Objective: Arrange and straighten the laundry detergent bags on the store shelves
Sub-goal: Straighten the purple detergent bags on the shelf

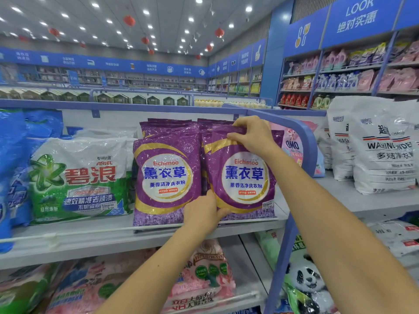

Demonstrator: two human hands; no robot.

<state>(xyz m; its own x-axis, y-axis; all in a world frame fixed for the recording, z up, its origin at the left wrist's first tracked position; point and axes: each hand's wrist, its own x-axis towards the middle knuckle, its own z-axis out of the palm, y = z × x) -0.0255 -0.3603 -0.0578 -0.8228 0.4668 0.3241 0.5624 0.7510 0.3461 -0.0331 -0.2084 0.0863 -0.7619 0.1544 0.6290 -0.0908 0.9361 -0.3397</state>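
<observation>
Two bare forearms rise from the bottom of the frame toward the centre, both meeting one purple bag (244,177) of laundry powder. The left hand (201,214) sits at the bag's lower left corner, wrist bent and fingers curled round the bottom edge, gripping it where it meets the shelf (113,232). The right hand (251,134) reaches higher, arm nearly straight, and pinches the sealed top edge, fingers hooked over the back and thumb on the front.

Below the hands, on the lower shelf, lie pink bags (204,273), and at lower right a bag with a panda (306,279) on it.

The held bag stands on its bottom edge at the centre of the frame, long axis roughly vertical, printed front facing the camera, top seam uppermost. Just left of it, touching, a second purple bag (165,177) stands the same way, with more purple bags behind both. Farther left stands a green and white bag (79,177), then blue bags (13,166) at the left edge. A pink bag (292,146) shows behind the right wrist, next to a blue shelf post (303,137). White bags (385,155) stand at the right edge.

Beyond, wall shelves (340,75) at upper right carry more goods, and red lanterns (129,20) hang from the ceiling.
</observation>
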